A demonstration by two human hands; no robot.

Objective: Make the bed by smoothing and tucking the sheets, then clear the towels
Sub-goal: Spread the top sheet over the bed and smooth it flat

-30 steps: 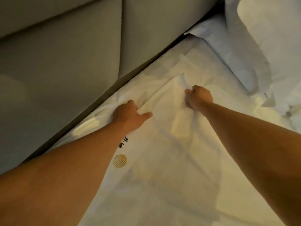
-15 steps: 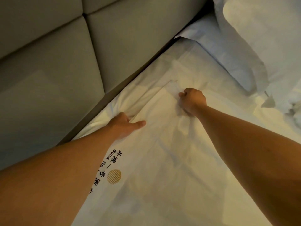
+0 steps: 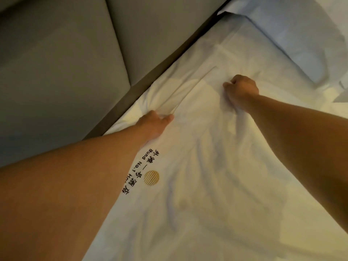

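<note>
Arms outstretched, left hand (image 3: 155,122) and right hand (image 3: 242,89) gripping sheet (image 3: 216,166)

headboard (image 3: 66,59) walls the left | pillow (image 3: 293,44) blocks upper right — sheet (image 3: 216,185) between lies open

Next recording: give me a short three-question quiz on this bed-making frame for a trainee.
1. True or false: the right hand lies flat and open on the sheet.
2. Which lies nearest the printed gold logo? A) the pillow B) the left hand C) the headboard
3. What is each hand doing to the sheet?

Key:
1. False; it is fisted around a bunch of sheet.
2. B.
3. Both hold bunched fabric, the left hand near the edge by the headboard, the right hand farther in toward the pillow.
</note>
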